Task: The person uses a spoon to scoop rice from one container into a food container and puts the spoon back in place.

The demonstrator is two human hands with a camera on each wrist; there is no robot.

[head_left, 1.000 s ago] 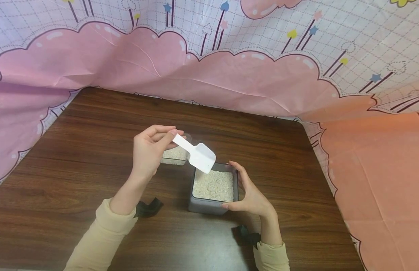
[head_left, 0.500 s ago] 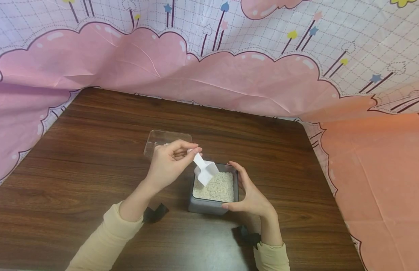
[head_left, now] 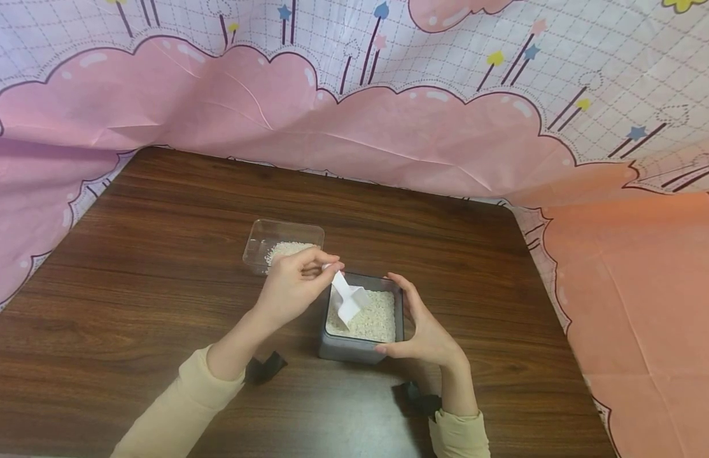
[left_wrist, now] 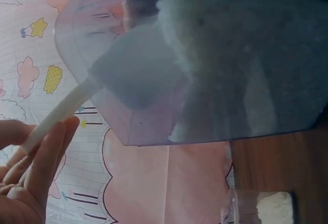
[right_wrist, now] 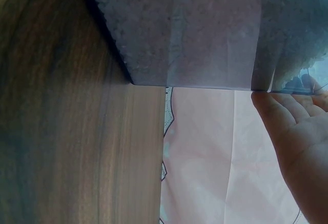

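My left hand [head_left: 291, 287] pinches the handle of a small white scoop [head_left: 349, 304]. The scoop's blade dips inside a grey see-through square bin [head_left: 357, 351], at the rice [head_left: 382, 316] that fills much of it. Through the bin's wall, the left wrist view shows the blade [left_wrist: 141, 65] beside the heaped grains. My right hand [head_left: 428, 337] grips the bin's right side, thumb at the near corner and fingers at the far one. In the right wrist view that hand [right_wrist: 302, 142] lies against the wall. Part of the blade is hidden by rice.
Behind my left hand stands a shallow clear plastic tray [head_left: 252, 251] with white rice [head_left: 286, 248] in it. Dark straps [head_left: 265, 367] hang near both wrists. A patterned pink curtain [head_left: 389, 140] borders the brown wooden table [head_left: 160, 210].
My left hand has moved right and toward me from over the tray, lowering the scoop into the bin. The tray's rice has come into view. The right hand and bin have stayed still.
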